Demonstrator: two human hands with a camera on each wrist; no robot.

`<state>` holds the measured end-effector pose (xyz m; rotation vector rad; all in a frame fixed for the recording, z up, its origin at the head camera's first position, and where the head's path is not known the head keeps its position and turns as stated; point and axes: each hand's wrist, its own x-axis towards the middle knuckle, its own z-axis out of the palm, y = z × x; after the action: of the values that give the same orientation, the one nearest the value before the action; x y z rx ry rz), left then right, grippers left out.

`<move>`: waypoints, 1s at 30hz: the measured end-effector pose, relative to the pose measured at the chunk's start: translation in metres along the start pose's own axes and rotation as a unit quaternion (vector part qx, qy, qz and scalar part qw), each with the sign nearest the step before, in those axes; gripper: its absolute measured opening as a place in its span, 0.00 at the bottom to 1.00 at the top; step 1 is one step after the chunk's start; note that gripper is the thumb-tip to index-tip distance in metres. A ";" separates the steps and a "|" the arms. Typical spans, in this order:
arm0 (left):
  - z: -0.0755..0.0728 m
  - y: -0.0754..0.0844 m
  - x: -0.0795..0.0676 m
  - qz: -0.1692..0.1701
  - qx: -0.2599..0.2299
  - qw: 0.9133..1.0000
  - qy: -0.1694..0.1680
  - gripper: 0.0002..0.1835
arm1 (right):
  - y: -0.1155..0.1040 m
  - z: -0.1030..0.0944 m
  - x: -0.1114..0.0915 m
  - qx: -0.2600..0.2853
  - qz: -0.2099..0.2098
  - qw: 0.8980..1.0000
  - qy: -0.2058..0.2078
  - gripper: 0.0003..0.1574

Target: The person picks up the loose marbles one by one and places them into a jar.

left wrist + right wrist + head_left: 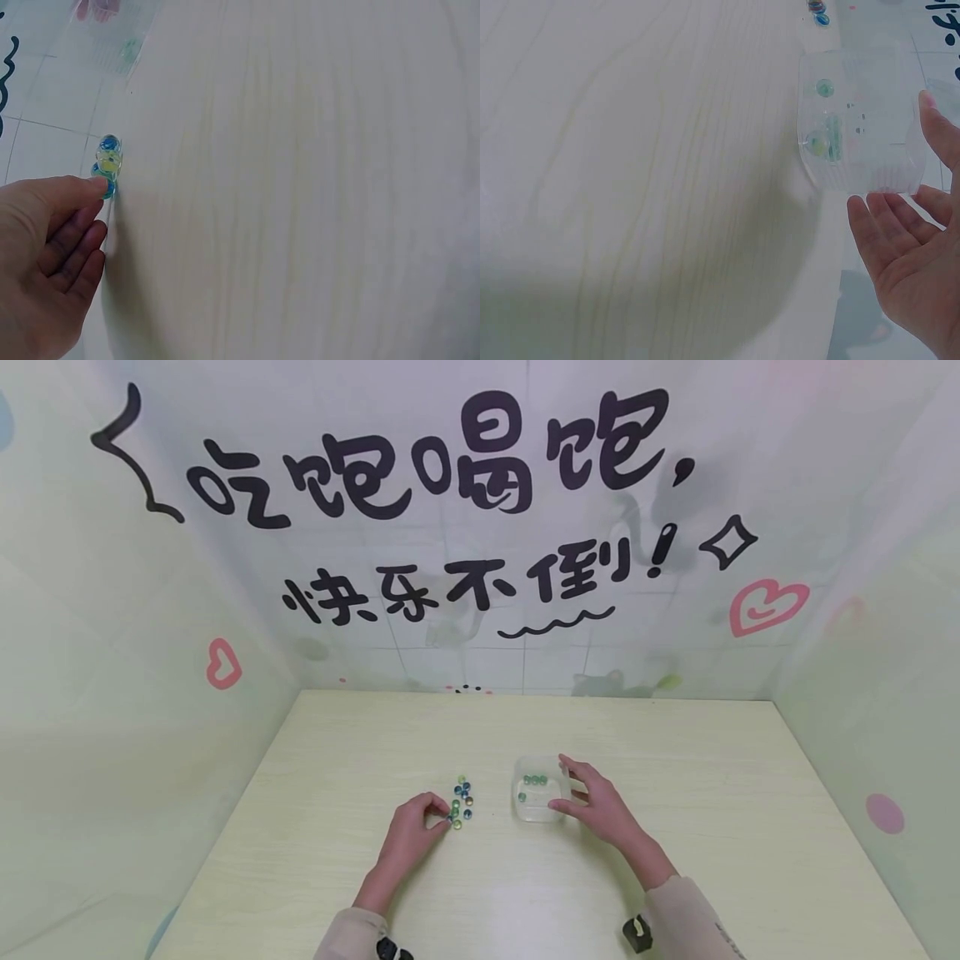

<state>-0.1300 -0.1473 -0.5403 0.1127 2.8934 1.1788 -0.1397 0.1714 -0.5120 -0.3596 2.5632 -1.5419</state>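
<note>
Marbles point(455, 805) lie on the desk point(480, 885) beside a clear container point(536, 813) in the head view, the left wrist view shows the left hand point(46, 259) pinching a blue marble point(109, 187) between its fingers point(91, 238), and the right wrist view shows the right hand's point(915, 270) fingers gripping the container's side.

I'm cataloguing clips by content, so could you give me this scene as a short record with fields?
Surface: pale wood-grain table
Container: clear plastic box, open-topped
Inside container: green marbles, four visible in the head view
Loose items: small cluster of marbles, blue, green and yellowish, left of the box
Left grip: pinches a blue marble at the cluster's near-left edge
Right grip: holds the box's right side
Backdrop: pale, with black lettering and pink hearts
</note>
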 end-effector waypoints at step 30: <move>-0.003 0.012 0.000 -0.010 -0.009 1.000 -0.002 0.08 | 0.000 0.001 0.001 0.001 0.001 1.000 0.000 0.50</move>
<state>-0.1295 -0.1413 -0.5299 0.0866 2.8732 1.2002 -0.1406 0.1705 -0.5127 -0.3571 2.5612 -1.5435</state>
